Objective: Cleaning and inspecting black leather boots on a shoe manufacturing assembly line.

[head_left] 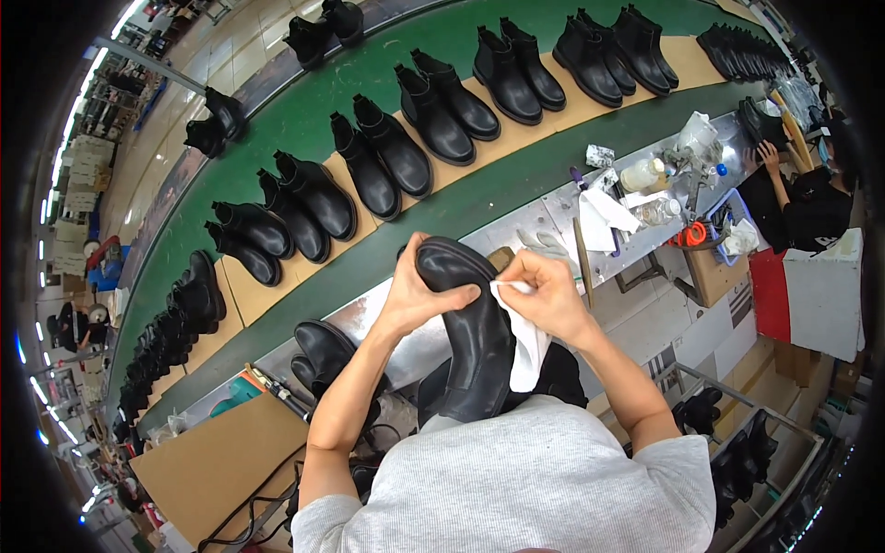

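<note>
A black leather ankle boot (472, 346) is held in front of my chest, its toe pointing away from me and its shaft near my shirt. My left hand (413, 293) grips the toe end, thumb across the upper and fingers around the sole's edge. Pinched in my right hand (546, 293) is a white cloth (525, 346), pressed against the edge of the boot where sole and upper meet. The rest of the cloth hangs down along the boot's side. Another black boot (324, 348) lies on the metal bench to the left of my left forearm.
Pairs of black boots (380, 157) stand on brown cardboard along a green conveyor (295, 101) beyond the bench. To the right are bottles (643, 173), orange-handled scissors (690, 234) and a blue basket (736, 207). A co-worker (802, 198) is at the far right. Boots fill a rack (737, 452) lower right.
</note>
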The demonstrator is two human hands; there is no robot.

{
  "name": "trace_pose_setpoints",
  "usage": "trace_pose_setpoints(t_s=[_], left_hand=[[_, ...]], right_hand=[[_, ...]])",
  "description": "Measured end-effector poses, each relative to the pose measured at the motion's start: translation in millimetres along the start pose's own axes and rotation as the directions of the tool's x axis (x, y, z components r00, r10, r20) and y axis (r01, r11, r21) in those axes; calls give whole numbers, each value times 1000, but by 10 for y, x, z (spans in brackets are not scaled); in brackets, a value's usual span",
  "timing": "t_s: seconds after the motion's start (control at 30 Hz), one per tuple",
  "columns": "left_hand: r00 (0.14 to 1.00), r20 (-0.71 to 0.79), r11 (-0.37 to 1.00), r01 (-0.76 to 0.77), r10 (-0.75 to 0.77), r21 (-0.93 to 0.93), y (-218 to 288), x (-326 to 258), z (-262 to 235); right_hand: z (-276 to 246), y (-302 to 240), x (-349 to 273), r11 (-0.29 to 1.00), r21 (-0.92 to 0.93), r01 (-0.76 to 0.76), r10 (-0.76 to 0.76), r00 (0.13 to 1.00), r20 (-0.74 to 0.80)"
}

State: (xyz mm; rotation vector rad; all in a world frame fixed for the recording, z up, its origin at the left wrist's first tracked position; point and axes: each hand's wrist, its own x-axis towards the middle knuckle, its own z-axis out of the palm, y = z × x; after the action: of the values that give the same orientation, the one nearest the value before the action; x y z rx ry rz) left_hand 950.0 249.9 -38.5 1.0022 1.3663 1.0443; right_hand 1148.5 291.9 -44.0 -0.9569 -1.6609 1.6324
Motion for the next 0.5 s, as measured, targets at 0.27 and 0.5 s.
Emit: trace_pose_setpoints(t_s=[0.27,0.5], left_hand=[[1000,8,1000,-14,13,13,53,-14,12],[1000,-16,999,2,-2,38,-33,-50,0]], right_hand=[[-15,-47,44,1000,-16,5,-4,1000,28],[-4,-86,67,998,-63,-21,26,996,86]])
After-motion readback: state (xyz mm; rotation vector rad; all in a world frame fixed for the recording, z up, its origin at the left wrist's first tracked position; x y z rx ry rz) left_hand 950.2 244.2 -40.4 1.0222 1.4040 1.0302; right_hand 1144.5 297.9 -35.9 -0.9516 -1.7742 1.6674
